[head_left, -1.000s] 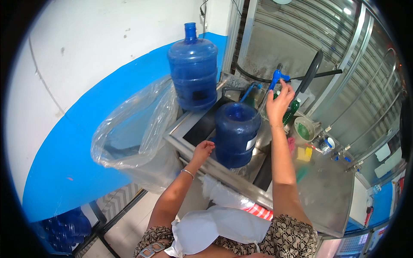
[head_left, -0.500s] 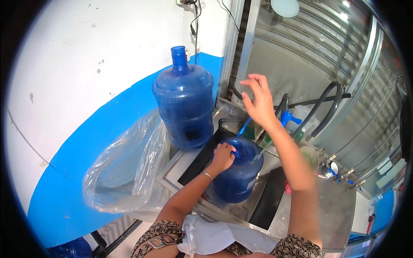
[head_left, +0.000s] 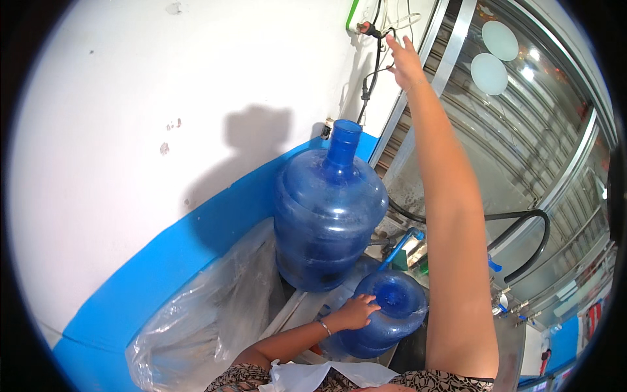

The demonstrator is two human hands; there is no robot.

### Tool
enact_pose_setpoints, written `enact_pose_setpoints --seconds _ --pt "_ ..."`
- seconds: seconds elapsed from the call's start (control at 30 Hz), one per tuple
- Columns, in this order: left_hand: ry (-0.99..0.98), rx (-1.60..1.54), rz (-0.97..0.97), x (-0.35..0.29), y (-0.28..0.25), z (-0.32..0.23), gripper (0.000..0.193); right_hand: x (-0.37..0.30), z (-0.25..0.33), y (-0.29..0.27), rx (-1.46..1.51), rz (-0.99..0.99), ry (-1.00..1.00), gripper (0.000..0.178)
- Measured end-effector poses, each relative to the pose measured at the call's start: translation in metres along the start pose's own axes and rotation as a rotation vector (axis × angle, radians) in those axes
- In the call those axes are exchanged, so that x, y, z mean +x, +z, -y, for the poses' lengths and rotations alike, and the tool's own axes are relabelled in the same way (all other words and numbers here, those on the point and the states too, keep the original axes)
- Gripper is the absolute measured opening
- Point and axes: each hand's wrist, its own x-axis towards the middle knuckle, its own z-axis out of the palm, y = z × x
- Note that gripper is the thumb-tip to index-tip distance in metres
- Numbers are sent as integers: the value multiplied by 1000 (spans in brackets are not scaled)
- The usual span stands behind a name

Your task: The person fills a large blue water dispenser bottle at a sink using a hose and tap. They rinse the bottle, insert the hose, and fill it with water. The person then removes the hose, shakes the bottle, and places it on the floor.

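Note:
A blue water jug (head_left: 375, 333) stands low in the metal sink in front of me. My left hand (head_left: 356, 312) lies on its near-left upper side, fingers curled over the round recessed top. Stretched high and forward, my right hand (head_left: 406, 62) has its fingers apart beside a looped black cord (head_left: 394, 36) and a plug (head_left: 368, 29) on the wall; whether it touches the cord I cannot tell. A larger-looking blue water jug (head_left: 326, 222) stands upright behind and left of the first, its neck upward. Neither hand touches that one.
Crumpled clear plastic sheeting (head_left: 202, 313) hangs at the left, against the blue-and-white wall (head_left: 144, 163). A black hose (head_left: 545, 242) curves behind my right arm. Valves (head_left: 516, 310) line the right side, and a glass panel with a metal shutter (head_left: 509, 150) rises behind.
My right hand has risen from above the sink to the wall cords. The view has tilted upward, and my left hand stays at the lower jug.

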Motion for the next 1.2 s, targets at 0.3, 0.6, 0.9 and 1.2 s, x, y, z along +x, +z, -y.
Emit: enact_pose_setpoints --seconds 0.3,0.6,0.9,1.2 --pt "160 -89 -36 -2 10 29 60 5 12 25 -499 -320 -315 35" --pt "183 -126 -76 7 15 34 50 -1 19 30 -649 -145 -373 52" --pt "-137 -407 -178 40 36 51 58 -293 15 -120 -1004 417 -599 40" --pt "-130 -182 -320 117 41 -11 87 -566 -120 -325 -1526 -113 683 67"
